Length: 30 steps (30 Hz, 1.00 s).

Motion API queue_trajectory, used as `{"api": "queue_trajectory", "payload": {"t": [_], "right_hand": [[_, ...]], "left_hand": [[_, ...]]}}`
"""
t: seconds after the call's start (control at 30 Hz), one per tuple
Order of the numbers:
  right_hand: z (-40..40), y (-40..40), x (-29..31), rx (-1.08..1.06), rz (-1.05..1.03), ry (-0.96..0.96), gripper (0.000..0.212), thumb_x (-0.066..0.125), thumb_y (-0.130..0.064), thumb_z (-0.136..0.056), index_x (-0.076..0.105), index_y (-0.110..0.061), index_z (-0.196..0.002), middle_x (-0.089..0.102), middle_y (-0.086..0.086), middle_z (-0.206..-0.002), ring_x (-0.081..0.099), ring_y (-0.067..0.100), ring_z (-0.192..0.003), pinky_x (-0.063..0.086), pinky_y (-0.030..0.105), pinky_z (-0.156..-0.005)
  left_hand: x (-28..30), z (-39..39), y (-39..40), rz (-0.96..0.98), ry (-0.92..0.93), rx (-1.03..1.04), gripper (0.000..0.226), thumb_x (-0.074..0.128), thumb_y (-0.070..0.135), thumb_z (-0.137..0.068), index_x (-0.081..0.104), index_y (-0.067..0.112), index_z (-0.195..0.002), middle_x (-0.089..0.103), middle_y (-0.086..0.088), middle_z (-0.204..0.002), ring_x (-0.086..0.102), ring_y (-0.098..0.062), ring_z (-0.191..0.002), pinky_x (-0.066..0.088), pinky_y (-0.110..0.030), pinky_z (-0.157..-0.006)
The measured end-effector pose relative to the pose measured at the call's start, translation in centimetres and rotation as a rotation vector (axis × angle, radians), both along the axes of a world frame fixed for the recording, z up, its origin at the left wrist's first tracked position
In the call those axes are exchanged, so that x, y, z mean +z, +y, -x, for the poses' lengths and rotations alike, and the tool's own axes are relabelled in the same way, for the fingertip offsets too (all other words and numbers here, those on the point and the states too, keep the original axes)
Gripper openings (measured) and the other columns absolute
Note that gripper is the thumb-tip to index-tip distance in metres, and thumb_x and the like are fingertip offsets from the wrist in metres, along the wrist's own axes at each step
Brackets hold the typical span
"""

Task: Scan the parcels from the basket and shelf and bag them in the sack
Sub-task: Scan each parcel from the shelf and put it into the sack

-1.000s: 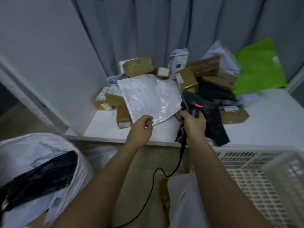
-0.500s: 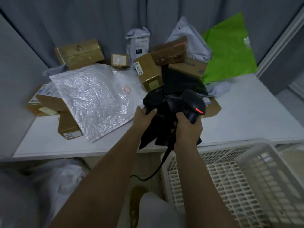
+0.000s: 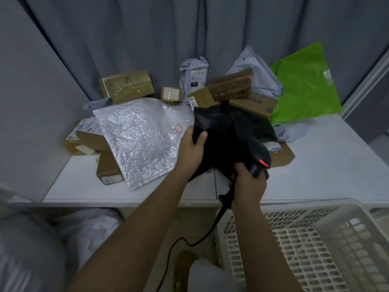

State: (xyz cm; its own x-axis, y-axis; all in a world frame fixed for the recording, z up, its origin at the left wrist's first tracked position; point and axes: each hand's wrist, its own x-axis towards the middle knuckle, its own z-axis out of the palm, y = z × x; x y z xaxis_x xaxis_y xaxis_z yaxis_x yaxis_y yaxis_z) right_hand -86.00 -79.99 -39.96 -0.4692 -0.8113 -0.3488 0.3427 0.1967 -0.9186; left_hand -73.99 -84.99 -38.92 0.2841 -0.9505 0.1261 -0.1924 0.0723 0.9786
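A pile of parcels lies on the white shelf (image 3: 328, 163). My left hand (image 3: 192, 147) grips the left edge of a black plastic parcel (image 3: 223, 140) and holds it up in front of the pile. My right hand (image 3: 248, 182) grips the handle of a black corded barcode scanner (image 3: 260, 159) with a red light, just right of the black parcel. A silver bubble mailer (image 3: 139, 140) lies to the left. The white slotted basket (image 3: 294, 216) stands at the lower right. The white sack (image 3: 31, 253) shows at the lower left.
Several brown cartons (image 3: 127, 85), grey mailers (image 3: 193, 74) and a green bag (image 3: 305, 85) are stacked at the back against a grey curtain (image 3: 147, 39). The scanner's cable (image 3: 183, 243) hangs down between my arms. A grey wall (image 3: 27, 102) closes the left side.
My left hand left the silver mailer, took the black parcel and lifted it. The view swung right, away from the sack. My right hand with the scanner moved right of the parcel.
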Motion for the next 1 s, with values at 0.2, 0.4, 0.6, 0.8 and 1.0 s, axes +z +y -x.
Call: {"api": "queue_trajectory", "payload": {"t": [0.2,0.4,0.6,0.8,1.0], "right_hand": [[-2.7,3.3,3.0,-0.017,0.113,-0.013,0.022,0.072,-0.019,-0.075,0.057,-0.024,-0.089,0.065,0.015,-0.091,0.063,0.031,-0.080,0.053,0.047,-0.076],[-9.4,8.1,5.8,0.400,0.161,-0.008,0.020,0.076,-0.015,-0.082,0.059,-0.009,-0.091,0.061,0.007,-0.080,0.056,0.017,-0.063,0.044,0.031,-0.060],[-16.8,12.8,7.3,0.779,0.164,-0.124,0.034,0.074,-0.031,-0.084,0.060,-0.016,-0.112,0.071,0.004,-0.102,0.070,0.019,-0.086,0.047,0.029,-0.060],[-22.4,15.6,6.5,1.039,0.226,-0.041,0.039,0.079,-0.029,-0.077,0.062,-0.019,-0.112,0.072,0.000,-0.099,0.071,0.016,-0.090,0.048,0.025,-0.060],[-26.2,15.5,4.4,1.003,0.215,0.239,0.018,0.071,-0.003,-0.076,0.057,-0.013,-0.072,0.059,0.005,-0.066,0.060,0.022,-0.066,0.051,0.036,-0.063]], "left_hand": [[4.7,-6.8,7.9,0.049,-0.082,0.095,0.010,0.047,0.021,-0.101,0.051,0.019,-0.109,0.061,0.004,-0.105,0.058,-0.012,-0.101,0.045,-0.026,-0.085],[7.4,-15.0,17.0,0.023,-0.229,0.211,0.008,0.050,0.020,-0.099,0.053,0.019,-0.107,0.064,0.003,-0.105,0.060,-0.014,-0.101,0.046,-0.022,-0.084],[8.4,-21.4,25.3,0.019,-0.546,0.247,0.008,0.056,0.023,-0.096,0.054,0.017,-0.091,0.061,0.010,-0.080,0.058,-0.013,-0.077,0.044,-0.028,-0.072],[5.0,-22.8,28.8,-0.086,-0.316,0.226,0.018,0.056,0.018,-0.096,0.050,0.025,-0.081,0.060,0.008,-0.073,0.058,-0.009,-0.070,0.047,-0.033,-0.071],[2.4,-24.4,30.0,-0.195,-0.098,-0.017,0.017,0.060,0.020,-0.094,0.070,0.013,-0.106,0.071,-0.002,-0.108,0.065,-0.013,-0.106,0.048,-0.029,-0.097]]}}
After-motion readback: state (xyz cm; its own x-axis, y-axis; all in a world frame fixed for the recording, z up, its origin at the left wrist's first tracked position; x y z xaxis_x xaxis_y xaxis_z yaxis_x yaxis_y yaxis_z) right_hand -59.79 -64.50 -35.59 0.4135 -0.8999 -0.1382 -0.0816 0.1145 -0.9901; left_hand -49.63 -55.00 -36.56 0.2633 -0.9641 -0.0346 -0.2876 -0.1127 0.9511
